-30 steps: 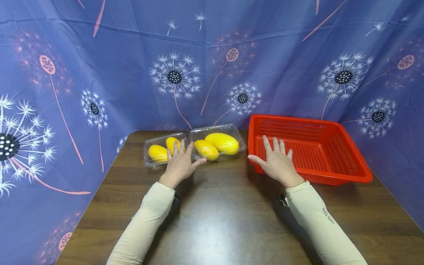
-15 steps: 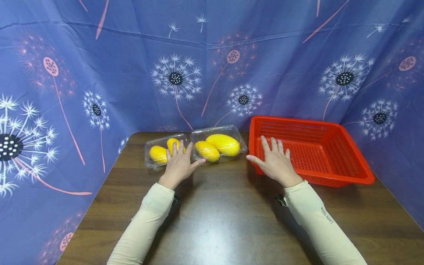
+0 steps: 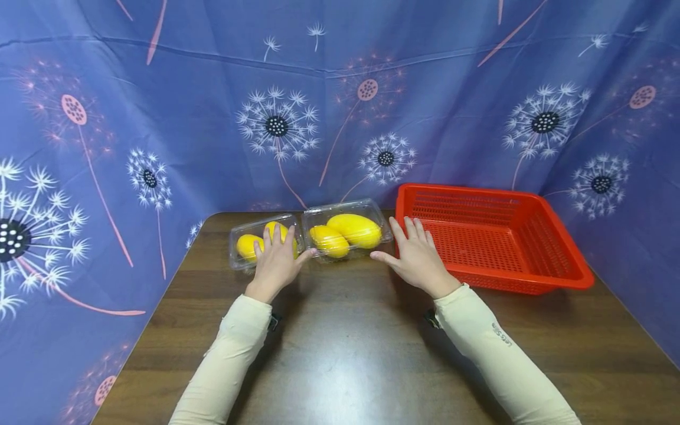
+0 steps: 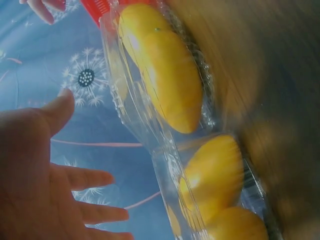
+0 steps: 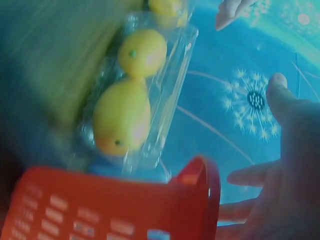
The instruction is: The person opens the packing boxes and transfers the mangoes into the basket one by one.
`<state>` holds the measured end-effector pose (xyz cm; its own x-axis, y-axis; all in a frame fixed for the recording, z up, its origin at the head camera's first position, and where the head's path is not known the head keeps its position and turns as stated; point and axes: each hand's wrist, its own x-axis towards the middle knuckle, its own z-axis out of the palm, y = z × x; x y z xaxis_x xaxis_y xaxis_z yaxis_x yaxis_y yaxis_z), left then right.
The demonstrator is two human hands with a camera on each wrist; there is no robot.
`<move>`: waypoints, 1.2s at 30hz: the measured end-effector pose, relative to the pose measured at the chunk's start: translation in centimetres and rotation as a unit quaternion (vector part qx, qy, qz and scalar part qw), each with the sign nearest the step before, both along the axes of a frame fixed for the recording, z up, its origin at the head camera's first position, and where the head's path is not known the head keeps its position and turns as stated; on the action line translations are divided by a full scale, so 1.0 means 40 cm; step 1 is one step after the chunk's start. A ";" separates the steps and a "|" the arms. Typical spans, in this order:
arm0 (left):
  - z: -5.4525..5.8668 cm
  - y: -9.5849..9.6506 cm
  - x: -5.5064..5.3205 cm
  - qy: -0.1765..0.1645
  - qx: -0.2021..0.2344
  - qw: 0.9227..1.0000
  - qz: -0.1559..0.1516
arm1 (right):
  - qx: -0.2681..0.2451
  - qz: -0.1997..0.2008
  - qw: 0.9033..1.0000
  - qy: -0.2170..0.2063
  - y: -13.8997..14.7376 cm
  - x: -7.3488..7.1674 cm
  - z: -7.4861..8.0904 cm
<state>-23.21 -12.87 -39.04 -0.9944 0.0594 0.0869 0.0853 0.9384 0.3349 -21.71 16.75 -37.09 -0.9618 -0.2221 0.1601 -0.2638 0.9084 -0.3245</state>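
Two clear plastic boxes stand side by side toward the back of the wooden table. Yellow mangoes (image 3: pixel 248 247) lie in the left box (image 3: pixel 251 229), and a bigger pair of mangoes (image 3: pixel 355 230) fills the right box (image 3: pixel 340 208). My left hand (image 3: pixel 275 265) hovers over the front of the left box with fingers spread, partly covering its fruit. Between the right box and the red basket (image 3: pixel 531 284), my right hand (image 3: pixel 419 260) is held with fingers extended, overlapping the basket's left edge. Both hands hold nothing; the left wrist view shows the left palm (image 4: pixel 25 175) apart from the boxes.
The red perforated basket, with nothing visible inside, stands at the back right close beside the right box. A blue curtain (image 3: pixel 329 118) with dandelion prints hangs behind and on both sides of the table (image 3: pixel 345 342).
My right hand has moved left, from over the basket to the space beside the right box. The left hand has shifted slightly left. The boxes and basket stay in place.
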 end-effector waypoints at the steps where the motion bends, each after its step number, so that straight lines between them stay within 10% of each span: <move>1: 0.000 -0.004 -0.001 0.000 0.003 1.000 0.004 | -0.001 0.006 1.000 0.007 -0.009 0.000 -0.002; 36: -0.026 -0.135 0.003 -0.025 0.039 0.995 0.085 | 0.028 0.149 0.988 0.024 -0.281 -0.041 -0.070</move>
<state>-23.08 -18.26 -40.08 -0.9927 -0.1158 0.0346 -0.0919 0.9090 0.4066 -23.34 5.51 -39.89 -0.8439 -0.5046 0.1825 -0.5363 0.8042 -0.2562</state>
